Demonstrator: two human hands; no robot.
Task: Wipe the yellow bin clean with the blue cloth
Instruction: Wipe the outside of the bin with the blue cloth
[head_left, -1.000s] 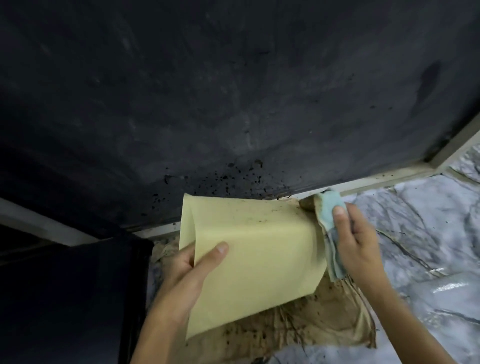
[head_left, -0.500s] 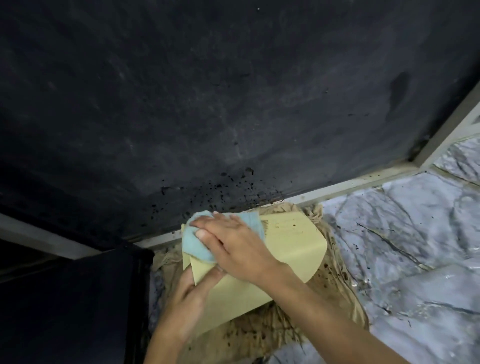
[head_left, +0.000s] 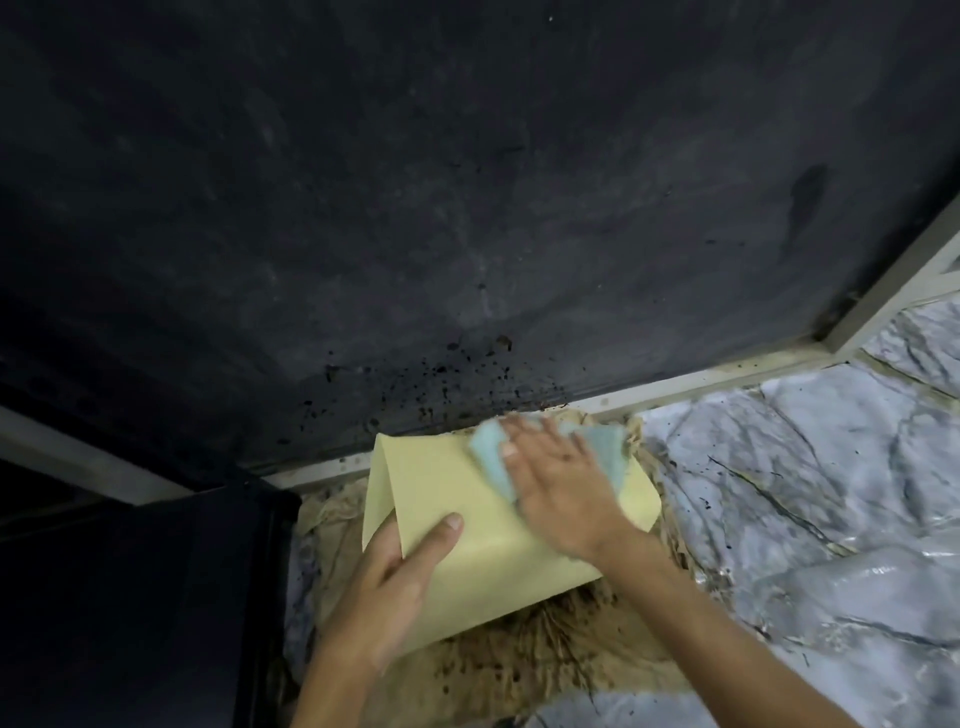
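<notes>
**Dark wall, marble floor: wiping bin side**

Looming behind: dark wall, speckled. Lying tipped over stained brown paper: yellow bin. Gripping its near corner, fingers curled: left hand. Pressing blue cloth flat, fingers spread: right hand. Risking bin sliding if grip loosens; wall crowding far edge.

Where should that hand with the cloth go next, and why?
Probably sweep back toward the near end: the right hand presses the blue cloth flat at the far end of the yellow bin, which the left hand steadies.
</notes>
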